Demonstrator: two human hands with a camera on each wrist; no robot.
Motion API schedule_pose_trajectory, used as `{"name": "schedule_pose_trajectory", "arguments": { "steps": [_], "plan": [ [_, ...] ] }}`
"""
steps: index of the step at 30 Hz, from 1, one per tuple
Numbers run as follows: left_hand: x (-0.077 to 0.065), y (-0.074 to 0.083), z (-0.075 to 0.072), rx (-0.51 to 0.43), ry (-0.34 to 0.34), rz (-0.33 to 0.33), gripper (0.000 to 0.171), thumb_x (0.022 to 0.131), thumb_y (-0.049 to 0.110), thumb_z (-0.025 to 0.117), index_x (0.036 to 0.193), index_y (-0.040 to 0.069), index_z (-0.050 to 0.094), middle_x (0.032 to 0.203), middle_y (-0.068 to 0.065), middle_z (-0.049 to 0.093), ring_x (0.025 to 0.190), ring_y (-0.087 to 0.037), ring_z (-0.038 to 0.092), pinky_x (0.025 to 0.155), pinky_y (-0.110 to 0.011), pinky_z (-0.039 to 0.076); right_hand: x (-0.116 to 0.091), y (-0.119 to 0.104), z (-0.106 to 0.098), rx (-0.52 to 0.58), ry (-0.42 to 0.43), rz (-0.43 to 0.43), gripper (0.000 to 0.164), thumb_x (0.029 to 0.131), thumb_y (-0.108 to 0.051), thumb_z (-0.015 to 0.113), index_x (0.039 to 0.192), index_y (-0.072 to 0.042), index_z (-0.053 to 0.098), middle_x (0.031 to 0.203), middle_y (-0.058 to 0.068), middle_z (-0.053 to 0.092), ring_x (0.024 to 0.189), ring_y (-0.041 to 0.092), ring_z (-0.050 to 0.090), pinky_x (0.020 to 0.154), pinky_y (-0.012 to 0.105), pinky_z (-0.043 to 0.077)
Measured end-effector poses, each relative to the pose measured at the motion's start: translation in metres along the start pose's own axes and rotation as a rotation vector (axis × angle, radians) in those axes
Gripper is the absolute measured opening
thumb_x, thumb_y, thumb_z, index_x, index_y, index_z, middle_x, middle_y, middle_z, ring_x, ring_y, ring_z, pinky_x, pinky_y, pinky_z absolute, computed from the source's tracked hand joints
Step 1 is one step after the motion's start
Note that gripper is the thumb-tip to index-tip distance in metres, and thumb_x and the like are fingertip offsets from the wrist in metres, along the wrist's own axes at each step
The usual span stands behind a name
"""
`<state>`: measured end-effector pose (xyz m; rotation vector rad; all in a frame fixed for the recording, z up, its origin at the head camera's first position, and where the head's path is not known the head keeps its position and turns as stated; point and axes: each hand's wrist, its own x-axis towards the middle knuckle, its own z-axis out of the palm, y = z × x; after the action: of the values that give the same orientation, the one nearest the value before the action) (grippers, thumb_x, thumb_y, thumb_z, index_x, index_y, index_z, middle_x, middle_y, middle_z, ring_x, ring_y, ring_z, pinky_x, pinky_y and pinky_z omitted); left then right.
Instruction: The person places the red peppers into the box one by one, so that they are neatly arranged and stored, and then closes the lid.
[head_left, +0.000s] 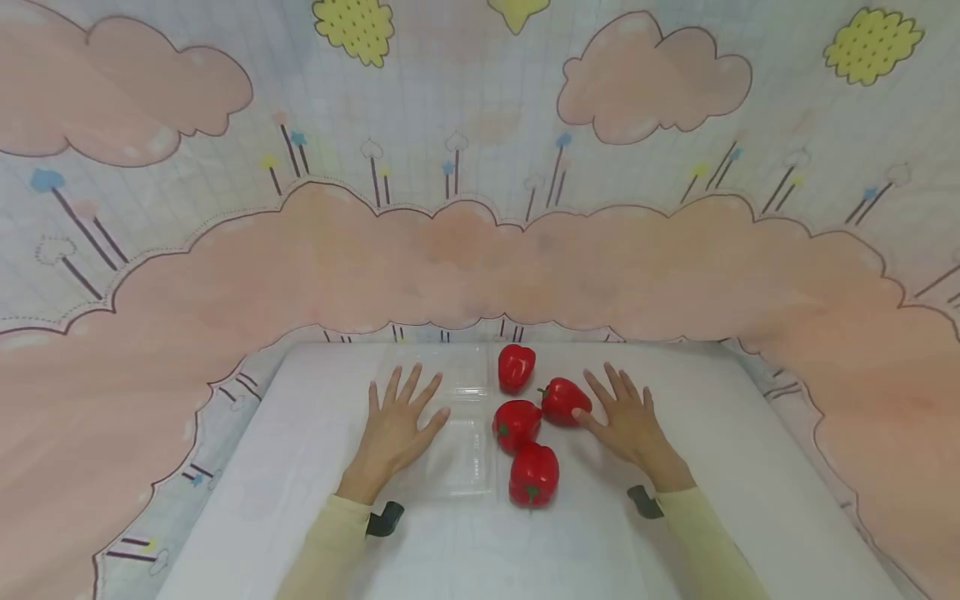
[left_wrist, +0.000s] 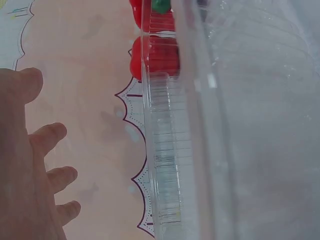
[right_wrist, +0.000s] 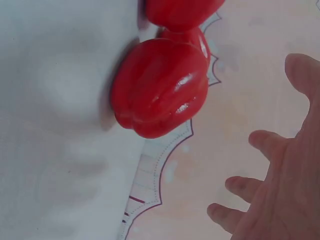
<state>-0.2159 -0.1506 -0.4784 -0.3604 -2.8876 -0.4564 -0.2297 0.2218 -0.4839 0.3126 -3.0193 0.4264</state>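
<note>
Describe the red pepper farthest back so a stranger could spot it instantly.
On the white table, find the clear plastic container near the left hand. The far pepper sits just right of the container's far end. Unlike the other three peppers, it shows no green in the head view.

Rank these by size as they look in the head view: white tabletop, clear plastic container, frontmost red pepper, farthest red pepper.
1. White tabletop
2. Clear plastic container
3. Frontmost red pepper and farthest red pepper, unranked: the frontmost looks bigger, but it is nearer the camera, so I'm unsure.
</note>
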Motion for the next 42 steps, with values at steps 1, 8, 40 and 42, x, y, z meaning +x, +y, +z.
{"name": "schedule_pose_trajectory", "arguments": {
  "steps": [1,8,40,42],
  "plan": [
    [-0.001,0.0,0.0,-0.003,-0.008,-0.005,0.063,0.097,0.06,0.041,0.153,0.032,0.034,0.165,-0.007,0.021,0.153,-0.038,0.009,0.118,-0.072,0.002,-0.001,0.001,0.001,0.004,0.003,0.0,0.079,0.092,-0.06,0.049,0.156,-0.02,0.027,0.163,0.02,0.019,0.147,0.048,0.017,0.113,0.078,0.015],
    [-0.006,-0.003,0.001,-0.035,0.0,-0.012,0.06,0.099,0.054,0.042,0.152,0.029,0.036,0.164,-0.009,0.023,0.153,-0.04,0.012,0.118,-0.073,0.005,-0.004,0.005,0.007,0.061,0.029,-0.003,0.078,0.092,-0.056,0.054,0.155,-0.018,0.029,0.161,0.02,0.024,0.146,0.046,0.023,0.112,0.076,0.019],
    [-0.027,-0.04,-0.003,-0.133,0.041,-0.12,0.059,0.099,0.038,0.051,0.152,0.016,0.037,0.161,-0.018,0.027,0.147,-0.044,0.026,0.11,-0.07,0.033,-0.002,0.014,0.027,0.364,-0.031,0.087,0.08,0.09,-0.053,0.06,0.155,-0.022,0.027,0.161,0.015,0.025,0.147,0.041,0.027,0.108,0.07,0.035],
    [-0.027,-0.043,-0.005,-0.136,0.029,-0.131,0.059,0.099,0.037,0.051,0.153,0.017,0.035,0.161,-0.018,0.026,0.146,-0.044,0.026,0.109,-0.07,0.034,-0.002,0.014,0.027,0.377,-0.028,0.084,0.079,0.09,-0.051,0.061,0.155,-0.021,0.028,0.16,0.015,0.026,0.146,0.041,0.028,0.108,0.07,0.035]
  ]
}}
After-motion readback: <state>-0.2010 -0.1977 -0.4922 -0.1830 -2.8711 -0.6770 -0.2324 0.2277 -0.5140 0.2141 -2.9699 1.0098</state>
